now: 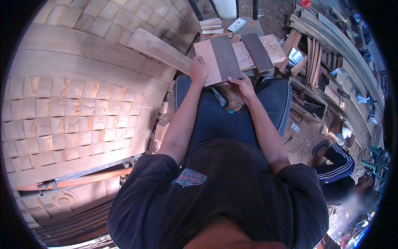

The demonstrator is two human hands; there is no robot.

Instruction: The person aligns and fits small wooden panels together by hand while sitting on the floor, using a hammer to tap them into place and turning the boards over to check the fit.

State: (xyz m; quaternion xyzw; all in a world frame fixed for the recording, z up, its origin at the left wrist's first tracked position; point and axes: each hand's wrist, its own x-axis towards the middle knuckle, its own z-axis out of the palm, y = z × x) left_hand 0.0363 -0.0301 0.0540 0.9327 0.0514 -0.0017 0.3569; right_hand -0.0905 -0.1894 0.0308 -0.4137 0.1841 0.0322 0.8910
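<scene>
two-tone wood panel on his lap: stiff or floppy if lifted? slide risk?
Likely stiff: the panel lies flat, unsagging, between left hand and right hand. Probably light, since it looks thin. May slide: it seems to rest partly on the stool.

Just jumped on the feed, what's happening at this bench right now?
A seated person holds a flat wooden panel, half pale and half dark, over their knees. The left hand grips its left edge and the right hand holds its near edge, fingers curled under. Just beyond it, a dark board lies on a pale perforated board. A large panel of small wooden tiles stands to the left, and another person sits at the lower right.
</scene>
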